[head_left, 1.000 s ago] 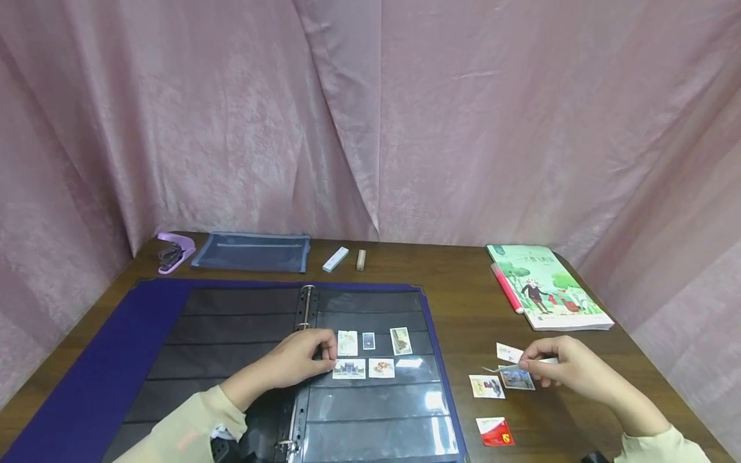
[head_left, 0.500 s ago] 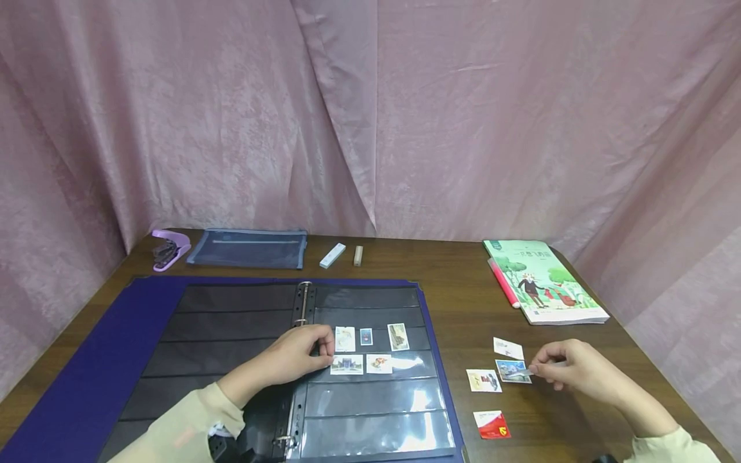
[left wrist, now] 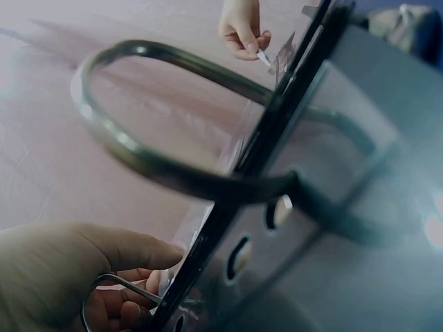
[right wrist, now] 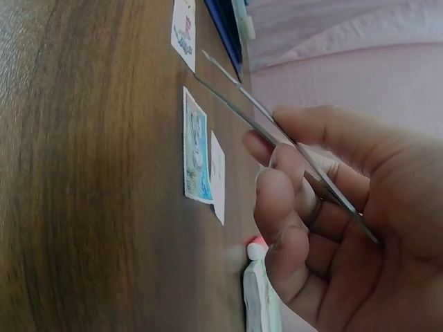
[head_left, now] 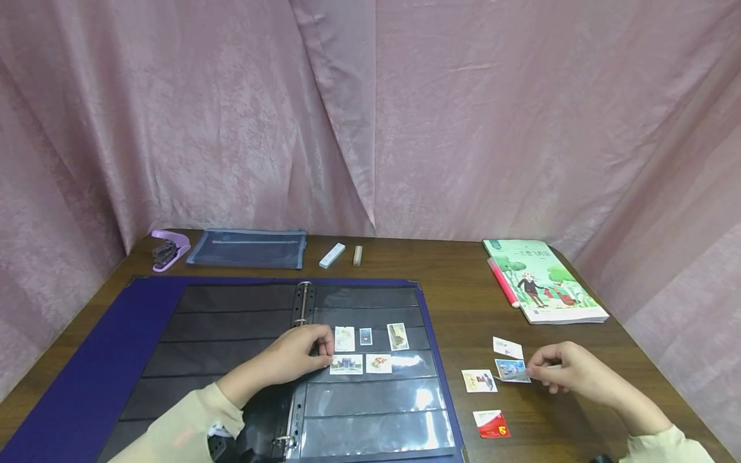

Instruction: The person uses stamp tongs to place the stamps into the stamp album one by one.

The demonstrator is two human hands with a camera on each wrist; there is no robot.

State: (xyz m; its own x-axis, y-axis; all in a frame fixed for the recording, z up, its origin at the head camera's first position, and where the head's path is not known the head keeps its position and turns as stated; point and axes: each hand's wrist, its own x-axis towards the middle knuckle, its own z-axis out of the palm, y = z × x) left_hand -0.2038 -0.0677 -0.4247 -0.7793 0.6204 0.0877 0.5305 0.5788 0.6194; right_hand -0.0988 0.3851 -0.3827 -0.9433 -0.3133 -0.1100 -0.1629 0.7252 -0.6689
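Observation:
In the head view, my left hand (head_left: pixel 301 352) is at the inner edge of the album's right page (head_left: pixel 376 399), its thumb and fingertips pinching the clear sheet beside the binder rings. Several stamps sit in that page's pockets, among them a building stamp (head_left: pixel 347 364). On the table at right, my right hand (head_left: pixel 579 373) holds metal tweezers (right wrist: pixel 277 131) between thumb and fingers. Their tips stand apart beside a pale stamp (right wrist: pixel 183 31). A blue stamp (head_left: pixel 512 370) lies below the tweezers, partly overlapping a white stamp (head_left: pixel 507 348). Nearer the front lies a red-and-white stamp (head_left: pixel 491 424).
A green book (head_left: pixel 544 283) with a red pen (head_left: pixel 503 283) against it lies at the back right. Along the back are a purple stapler (head_left: pixel 171 249), a blue mesh pouch (head_left: pixel 247 249), a white block (head_left: pixel 332 255) and a small tan block (head_left: pixel 357 255).
The right hand has drawn back slightly from the blue stamp and turned the tweezers. The pale stamp beside it has shifted a little left. The left hand stays at the page edge.

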